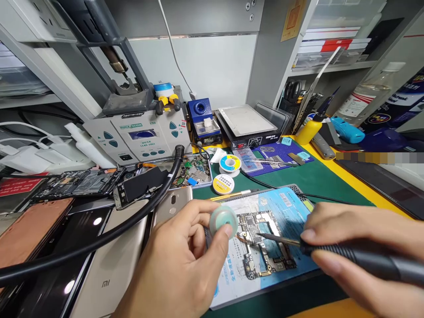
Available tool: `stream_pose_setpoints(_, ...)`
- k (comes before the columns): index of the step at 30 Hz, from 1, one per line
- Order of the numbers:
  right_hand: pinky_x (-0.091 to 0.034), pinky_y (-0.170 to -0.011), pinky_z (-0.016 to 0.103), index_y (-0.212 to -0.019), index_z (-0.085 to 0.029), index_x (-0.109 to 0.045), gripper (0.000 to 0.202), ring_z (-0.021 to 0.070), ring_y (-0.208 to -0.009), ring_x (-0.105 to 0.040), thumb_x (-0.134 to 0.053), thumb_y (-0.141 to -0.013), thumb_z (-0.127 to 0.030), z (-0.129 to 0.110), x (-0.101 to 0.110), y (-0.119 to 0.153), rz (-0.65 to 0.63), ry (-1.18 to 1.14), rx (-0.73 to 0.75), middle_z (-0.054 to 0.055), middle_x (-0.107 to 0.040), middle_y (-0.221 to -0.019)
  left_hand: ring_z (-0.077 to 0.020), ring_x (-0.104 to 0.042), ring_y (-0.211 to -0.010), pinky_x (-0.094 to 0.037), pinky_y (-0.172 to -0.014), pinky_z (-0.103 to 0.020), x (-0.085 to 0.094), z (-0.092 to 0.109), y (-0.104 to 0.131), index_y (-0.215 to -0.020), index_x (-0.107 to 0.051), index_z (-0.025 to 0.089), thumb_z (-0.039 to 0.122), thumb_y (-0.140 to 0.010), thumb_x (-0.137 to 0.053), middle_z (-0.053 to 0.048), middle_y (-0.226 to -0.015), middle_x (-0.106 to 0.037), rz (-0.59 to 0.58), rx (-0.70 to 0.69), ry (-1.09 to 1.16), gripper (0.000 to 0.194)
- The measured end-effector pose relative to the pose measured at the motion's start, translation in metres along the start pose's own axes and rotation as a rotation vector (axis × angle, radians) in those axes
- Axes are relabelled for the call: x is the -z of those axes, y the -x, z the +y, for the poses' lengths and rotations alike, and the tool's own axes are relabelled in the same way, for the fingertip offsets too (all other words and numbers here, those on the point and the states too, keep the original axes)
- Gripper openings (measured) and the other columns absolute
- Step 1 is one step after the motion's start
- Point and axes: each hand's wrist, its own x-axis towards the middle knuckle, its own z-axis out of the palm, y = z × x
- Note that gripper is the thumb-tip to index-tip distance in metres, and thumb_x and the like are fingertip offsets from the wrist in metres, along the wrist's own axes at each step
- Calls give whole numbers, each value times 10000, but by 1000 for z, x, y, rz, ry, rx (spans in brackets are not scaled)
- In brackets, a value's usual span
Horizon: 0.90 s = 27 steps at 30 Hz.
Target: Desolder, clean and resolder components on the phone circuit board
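Observation:
Between the thumb and fingers of my left hand point(188, 256) is a round pale-green spool of desoldering braid point(222, 220). A short copper-coloured end of braid point(243, 239) reaches from it onto the phone circuit board point(274, 266). My right hand point(351, 225) grips a black-handled soldering iron point(347, 255) like a pen. The iron's pointed tip is over a chip area near the board's middle, by the braid; I cannot tell whether it touches. Beneath the board lies a blue-and-white printed pad point(232, 291).
A hot air station point(142, 137) stands at the back left, its black hose point(132, 221) crossing over several phones. Two solder spools point(223, 184), a heating plate point(247, 121) and a tray of board scraps point(195, 170) sit behind the pad. A yellow bottle point(308, 131) stands at right.

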Motion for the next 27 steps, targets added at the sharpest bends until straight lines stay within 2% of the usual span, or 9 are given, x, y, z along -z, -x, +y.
stream_pose_setpoints(2,-478,-402,170,-786,-287,-778,110,111,-430,-640,-871,-805,-232,-7,1,-12,7,-137,-366,-42,-701,-573,-114,-409,-572,-325,-555,-232,0,1,0,-1083,-724,275,559,-930,-639,93,-619,-388,-8,3,-8,334)
stream_pose_setpoints(4,-442,-354,174,-678,-233,-746,277,100,-356,-564,-940,-739,-421,-14,1,-22,-76,-277,-703,-19,-660,-501,-115,-409,-578,-330,-560,-234,1,2,0,-1089,-733,281,569,-934,-635,91,-623,-386,-11,9,-17,342)
stream_pose_setpoints(6,-477,-363,196,-693,-215,-753,358,124,-365,-579,-979,-659,-491,-18,2,-28,-150,-359,-863,10,-668,-481,-118,-418,-587,-342,-562,-235,1,1,-1,-1102,-741,288,571,-936,-641,87,-636,-389,-12,11,-24,343)
stream_pose_setpoints(9,-509,-385,187,-789,-226,-769,326,134,-382,-605,-990,-631,-406,-18,2,-30,-184,-379,-889,-7,-662,-448,-121,-431,-573,-350,-536,-229,2,-4,-2,-1108,-745,293,564,-941,-656,83,-634,-405,-17,-24,-32,330)
stream_pose_setpoints(11,-519,-388,171,-783,-218,-756,312,131,-391,-631,-985,-637,-371,-16,1,-30,-191,-376,-886,5,-708,-494,-118,-424,-534,-337,-496,-222,4,-8,-3,-1105,-746,289,556,-953,-655,87,-604,-402,-28,-68,-44,321)
stream_pose_setpoints(14,-532,-374,169,-769,-192,-762,345,140,-410,-670,-1012,-616,-374,-15,0,-31,-182,-392,-898,32,-772,-587,-116,-418,-513,-329,-474,-216,6,-14,-5,-1099,-743,278,547,-970,-642,87,-579,-407,-30,-96,-75,316)
stream_pose_setpoints(18,-519,-354,157,-727,-180,-779,356,120,-381,-630,-1044,-592,-375,-16,-2,-35,-204,-397,-908,2,-726,-522,-119,-414,-515,-334,-472,-220,6,-17,-7,-1128,-733,274,546,-989,-619,85,-584,-417,-32,-120,-79,327)
stream_pose_setpoints(21,-521,-353,161,-721,-181,-788,373,123,-379,-623,-1044,-600,-424,-17,-2,-36,-219,-375,-900,6,-715,-503,-114,-387,-512,-304,-469,-229,3,-13,-5,-1103,-730,265,551,-966,-631,87,-582,-411,-26,-107,-53,333)
stream_pose_setpoints(27,-552,-362,184,-735,-169,-782,447,147,-406,-674,-1055,-583,-489,-17,-1,-37,-191,-389,-922,32,-760,-592,-104,-345,-555,-270,-521,-229,0,2,2,-1058,-734,264,531,-950,-609,97,-603,-367,12,-14,-30,314)
